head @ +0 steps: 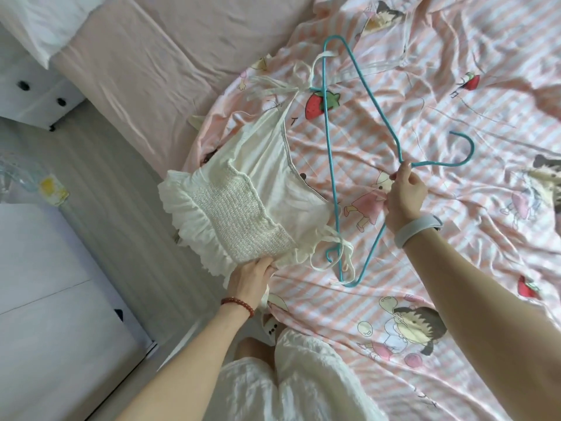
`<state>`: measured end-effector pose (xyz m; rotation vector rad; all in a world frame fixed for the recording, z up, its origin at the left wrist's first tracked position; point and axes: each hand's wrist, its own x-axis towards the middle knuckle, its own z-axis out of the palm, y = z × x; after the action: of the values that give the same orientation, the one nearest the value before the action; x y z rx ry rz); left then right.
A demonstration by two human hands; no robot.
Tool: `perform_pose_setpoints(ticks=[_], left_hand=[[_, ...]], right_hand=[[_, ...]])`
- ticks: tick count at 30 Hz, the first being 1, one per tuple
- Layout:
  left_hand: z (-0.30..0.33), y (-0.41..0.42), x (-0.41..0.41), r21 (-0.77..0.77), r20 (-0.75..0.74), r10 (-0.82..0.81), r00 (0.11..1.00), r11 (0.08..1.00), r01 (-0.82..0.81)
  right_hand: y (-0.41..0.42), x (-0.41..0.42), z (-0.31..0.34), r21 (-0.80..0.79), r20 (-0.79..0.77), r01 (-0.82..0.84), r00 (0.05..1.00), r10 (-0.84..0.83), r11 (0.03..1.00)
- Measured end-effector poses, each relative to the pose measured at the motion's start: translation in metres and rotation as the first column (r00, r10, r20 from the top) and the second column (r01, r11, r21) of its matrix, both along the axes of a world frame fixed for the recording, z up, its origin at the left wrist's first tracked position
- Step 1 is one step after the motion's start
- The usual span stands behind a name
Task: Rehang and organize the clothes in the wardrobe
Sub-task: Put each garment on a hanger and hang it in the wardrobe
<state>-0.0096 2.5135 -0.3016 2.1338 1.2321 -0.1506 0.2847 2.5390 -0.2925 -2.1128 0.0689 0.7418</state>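
A white camisole top (252, 189) with a smocked panel and ruffled hem lies on the pink striped bed cover. A teal wire hanger (331, 153) lies over its strap side; one tied strap loops round the hanger's far corner, another round the near corner. My right hand (405, 194) pinches the hanger at its neck, just below the hook. My left hand (250, 279) grips the ruffled hem at the top's near corner.
The bed cover (455, 117) with cartoon prints spreads to the right, over a pink sheet (170, 56). A white drawer unit (33, 95) stands at the far left. Grey floor (115, 177) runs beside the bed, with a white surface (45, 284) at the near left.
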Motion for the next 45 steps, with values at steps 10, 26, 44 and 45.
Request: perform_pose_setpoints(ticks=[10,26,44,45], left_hand=[[0.087,0.021,-0.034,-0.213,0.261,0.511,0.819,0.858,-0.467],[0.224,-0.075,-0.129,-0.105,0.521,0.682,0.514,0.649,-0.754],[0.280,-0.103,-0.172,-0.082,0.516,0.716,0.470,0.588,-0.805],[0.283,-0.107,-0.173,-0.082,0.503,0.713,0.488,0.602,-0.794]], right_hand=[[-0.004,-0.012,0.071,0.031,0.357,-0.292,0.896,0.262,0.956],[-0.062,-0.122,0.210,0.506,0.060,-0.350,0.926,0.372,0.789],[-0.009,-0.172,0.210,0.434,-0.688,-0.009,0.642,0.338,0.901],[-0.006,-0.176,0.210,0.420,-0.704,-0.006,0.629,0.330,0.907]])
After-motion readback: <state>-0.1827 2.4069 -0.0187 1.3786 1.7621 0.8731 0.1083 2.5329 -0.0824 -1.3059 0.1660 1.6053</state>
